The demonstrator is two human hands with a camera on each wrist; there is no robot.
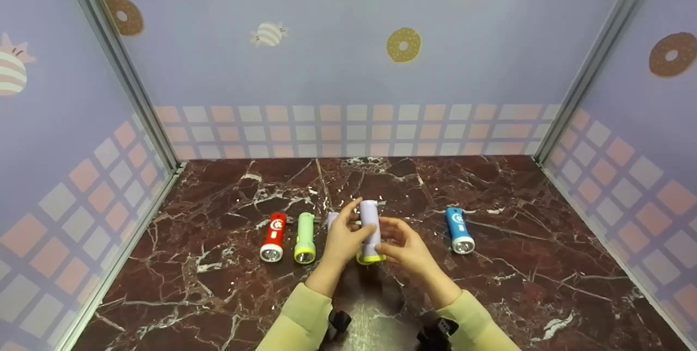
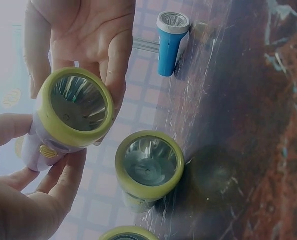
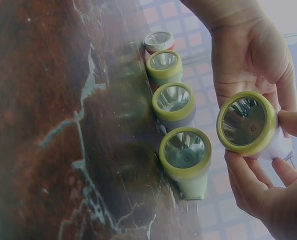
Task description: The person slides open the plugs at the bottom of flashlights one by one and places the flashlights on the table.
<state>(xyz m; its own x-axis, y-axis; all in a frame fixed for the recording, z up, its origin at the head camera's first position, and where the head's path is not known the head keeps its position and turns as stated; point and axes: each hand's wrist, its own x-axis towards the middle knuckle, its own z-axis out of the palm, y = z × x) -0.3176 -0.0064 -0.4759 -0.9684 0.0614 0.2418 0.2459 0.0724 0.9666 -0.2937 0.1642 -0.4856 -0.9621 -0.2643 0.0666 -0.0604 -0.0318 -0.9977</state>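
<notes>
A lilac flashlight (image 1: 369, 220) with a yellow-green rim is held above the table between both hands, its lens end toward me. My left hand (image 1: 343, 239) grips its barrel from the left. From the right, my right hand (image 1: 409, 250) holds it with thumb and fingers. The left wrist view shows a yellow switch (image 2: 48, 151) on its side. Beneath it stands a light green flashlight (image 3: 187, 160) with metal prongs at its tail, mostly hidden in the head view. Beside the left hand lies another lilac flashlight (image 3: 173, 106), largely covered by that hand in the head view.
Farther left on the dark marbled table (image 1: 218, 296) lie a green flashlight (image 1: 306, 236) and a red flashlight (image 1: 273, 236). A blue flashlight (image 1: 460, 230) lies apart on the right. Patterned walls (image 1: 354, 68) enclose the back and sides.
</notes>
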